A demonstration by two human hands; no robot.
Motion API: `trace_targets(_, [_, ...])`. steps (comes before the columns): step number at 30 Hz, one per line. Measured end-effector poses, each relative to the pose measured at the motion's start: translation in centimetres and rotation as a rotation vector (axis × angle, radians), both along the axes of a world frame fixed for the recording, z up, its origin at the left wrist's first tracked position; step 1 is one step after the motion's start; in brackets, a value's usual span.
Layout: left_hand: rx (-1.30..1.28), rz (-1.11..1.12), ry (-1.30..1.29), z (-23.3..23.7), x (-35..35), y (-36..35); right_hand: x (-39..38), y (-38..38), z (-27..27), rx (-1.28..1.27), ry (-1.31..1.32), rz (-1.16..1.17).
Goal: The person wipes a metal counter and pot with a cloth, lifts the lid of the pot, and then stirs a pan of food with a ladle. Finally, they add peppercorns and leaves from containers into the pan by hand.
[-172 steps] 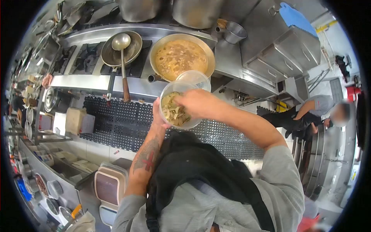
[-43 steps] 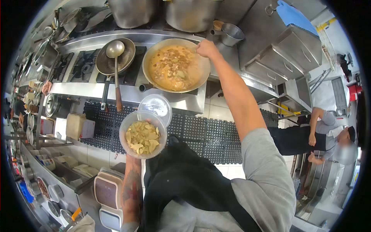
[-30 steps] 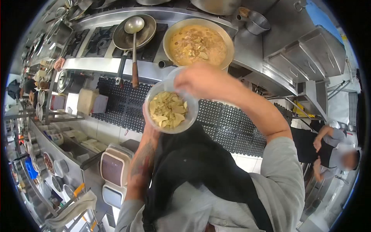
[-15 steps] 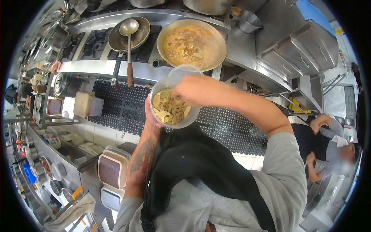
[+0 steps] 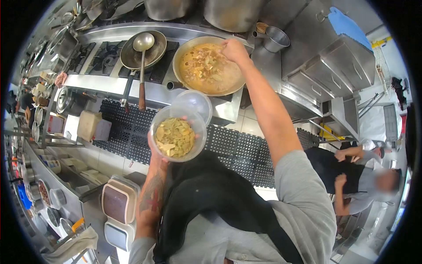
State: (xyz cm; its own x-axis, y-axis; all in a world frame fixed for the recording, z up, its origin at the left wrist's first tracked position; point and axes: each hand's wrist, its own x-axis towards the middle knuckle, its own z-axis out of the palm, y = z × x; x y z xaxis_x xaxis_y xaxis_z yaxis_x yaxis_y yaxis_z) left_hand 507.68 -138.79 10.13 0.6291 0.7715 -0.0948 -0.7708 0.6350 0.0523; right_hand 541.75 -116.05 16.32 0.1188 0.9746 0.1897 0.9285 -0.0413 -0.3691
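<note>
My left hand is wrapped round a clear round plastic tub of dried bay leaves. A translucent lid sticks out at the tub's far side, apparently held along with it. Over the right part of a wide pan is my right hand, its fingers drawn together; whether a leaf is between them cannot be seen. Orange-brown stew fills the pan, with some bay leaves on its surface.
Left of the stew, a ladle rests in a frying pan, both handles jutting over the stove edge. Large pots stand behind. At the right is another person. Lidded containers sit at lower left.
My right hand has moved from inside the tub up and away to above the stew. The tub in my left hand has shifted slightly left and down in view.
</note>
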Motion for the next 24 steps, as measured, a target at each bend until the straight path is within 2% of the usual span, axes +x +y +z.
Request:
trace_targets(1, [0.051,0.056,0.023,0.6,-0.9,-0.6,-0.5,0.1,1.0,0.0,-0.011,0.008])
trace_targets(3, [0.122,0.144,0.053,1.6,-2.8,-0.7,-4.8,-3.3,6.8,-0.025,0.512,-0.08])
trace_targets(4, [0.127,0.17,0.048,2.1,-3.6,-0.6,-7.1,-4.0,6.7,0.051,0.522,0.094])
trace_targets(5, [0.13,0.197,0.025,2.5,-4.5,-1.0,-10.8,-6.2,7.6,-0.034,0.688,0.312])
trace_targets(6, [0.13,0.218,-0.004,2.8,-5.4,-1.2,-14.7,-9.5,9.0,-0.113,0.74,0.554])
trace_targets(8, [0.126,0.248,-0.095,3.2,-7.8,-1.4,-21.4,-13.5,10.5,-0.207,0.536,0.827])
trace_targets(9, [0.126,0.274,-0.126,3.5,-9.2,-1.3,-23.4,-13.7,9.9,-0.217,0.539,0.877])
trace_targets(11, [0.136,0.36,-0.257,4.8,-13.5,-3.0,-28.6,-13.5,6.0,0.387,0.249,0.679])
trace_targets(12, [0.153,0.398,-0.337,5.6,-15.7,-3.7,-30.9,-13.3,3.9,0.339,0.204,0.66])
trace_targets(13, [0.177,0.424,-0.407,6.2,-18.0,-4.4,-33.6,-13.8,5.2,-0.239,0.346,0.611])
trace_targets(14, [0.191,0.448,-0.463,6.3,-20.0,-5.1,-36.1,-12.7,3.2,-0.492,0.642,0.702])
trace_targets(15, [0.217,0.463,-0.513,6.1,-22.0,-6.0,-38.7,-13.0,4.1,-0.387,0.512,0.667])
trace_targets(17, [0.104,0.65,-0.297,1.9,-26.9,-7.7,-43.7,-11.5,3.4,0.027,0.636,0.616])
trace_targets(18, [0.128,0.728,-0.282,0.8,-27.6,-8.5,-44.6,-11.7,5.2,-0.032,0.89,0.607])
trace_targets(20, [0.098,0.943,-0.043,-0.6,-30.7,-9.8,-48.1,-11.2,6.4,-0.493,1.129,0.733])
trace_targets(21, [0.125,1.009,-0.096,-0.8,-32.3,-10.7,-51.1,-12.4,5.5,-0.521,1.118,0.78])
trace_targets(22, [0.136,1.049,-0.094,-0.9,-33.7,-11.5,-54.0,-13.9,3.4,-0.602,0.968,0.935])
trace_targets(23, [0.092,1.104,0.002,-0.4,-34.9,-11.9,-56.8,-15.4,1.5,-0.666,0.813,1.081])
trace_targets(24, [0.039,1.154,0.095,0.0,-35.9,-12.2,-59.6,-17.2,0.2,-0.582,0.781,1.077])
